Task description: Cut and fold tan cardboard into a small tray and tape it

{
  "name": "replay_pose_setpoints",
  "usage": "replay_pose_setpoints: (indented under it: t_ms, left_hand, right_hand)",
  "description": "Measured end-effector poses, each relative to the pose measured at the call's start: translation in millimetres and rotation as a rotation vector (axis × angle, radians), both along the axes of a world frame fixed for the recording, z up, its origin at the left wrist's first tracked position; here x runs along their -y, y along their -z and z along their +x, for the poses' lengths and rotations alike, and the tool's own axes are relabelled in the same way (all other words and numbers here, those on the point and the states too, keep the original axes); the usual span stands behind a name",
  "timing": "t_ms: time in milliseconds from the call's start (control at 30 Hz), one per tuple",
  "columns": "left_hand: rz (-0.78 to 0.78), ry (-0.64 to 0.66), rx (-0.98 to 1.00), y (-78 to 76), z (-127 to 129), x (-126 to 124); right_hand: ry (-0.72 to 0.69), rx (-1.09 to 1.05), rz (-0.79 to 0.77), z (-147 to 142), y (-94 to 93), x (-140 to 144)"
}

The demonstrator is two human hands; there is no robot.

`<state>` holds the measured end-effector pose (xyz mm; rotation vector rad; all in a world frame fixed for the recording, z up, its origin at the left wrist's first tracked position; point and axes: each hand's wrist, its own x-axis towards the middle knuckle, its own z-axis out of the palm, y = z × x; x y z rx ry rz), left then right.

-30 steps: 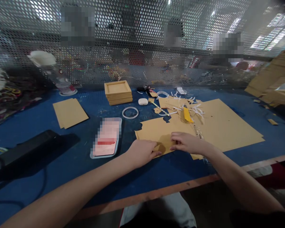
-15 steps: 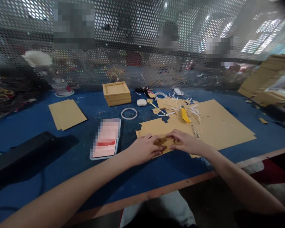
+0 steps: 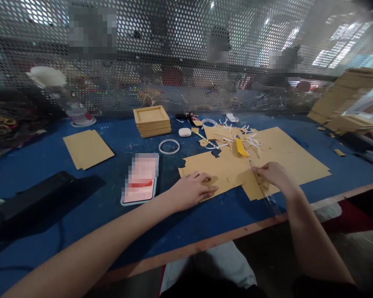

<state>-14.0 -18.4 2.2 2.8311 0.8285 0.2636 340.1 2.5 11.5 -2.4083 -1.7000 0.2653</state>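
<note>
Listed on our blue tabletop (image 3: 169, 236): one notched cardboard sheet (image 3: 224, 165), lying flat before us, its cut-out edge towards the far left and its right end beside a larger cardboard sheet (image 3: 298, 163). Our left hand (image 3: 194, 191) rests on the notched sheet near its front edge, fingers loosely bent, thumb apart from them, gripping nothing. Our right hand (image 3: 272, 176) is over a clear plastic strip (image 3: 263, 186) — slanting towards the table's front edge — with its fingertips drawn together at the strip's left side; whether they clamp it we cannot tell. Behind: one yellow object (image 3: 240, 147) (its exact kind too small to make out), amid paper scraps (image 3: 225, 133). Left of these: one white earbud case (image 3: 185, 132); one clear ring (image 3: 169, 153); one stack of shallow wooden frames (image 3: 153, 129); one phone (image 3: 139, 190), screen lit, near our left hand; two overlapping cardboard pieces (image 3: 88, 150), well apart from it. Closing the entry at the back — one perforated metal screen (image 3: 186, 25).
</note>
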Motion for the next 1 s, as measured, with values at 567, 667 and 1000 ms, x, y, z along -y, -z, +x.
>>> replay_pose_setpoints:
  t_ms: [567, 667, 1000]
  left_hand:
    - [-0.046, -0.056, 0.048, -0.2, -2, 3]
    - [-0.106, -0.057, 0.031, -2.2, -3, 1]
    - [-0.101, -0.035, 0.028, -1.1, -5, 0]
  right_hand:
    - [-0.288, -0.978, -0.240, -149, -10.1, 107]
    - [-0.245, -0.975, -0.227, -168, 0.8, 113]
    - [-0.269, -0.846, -0.143, -190, 0.2, 113]
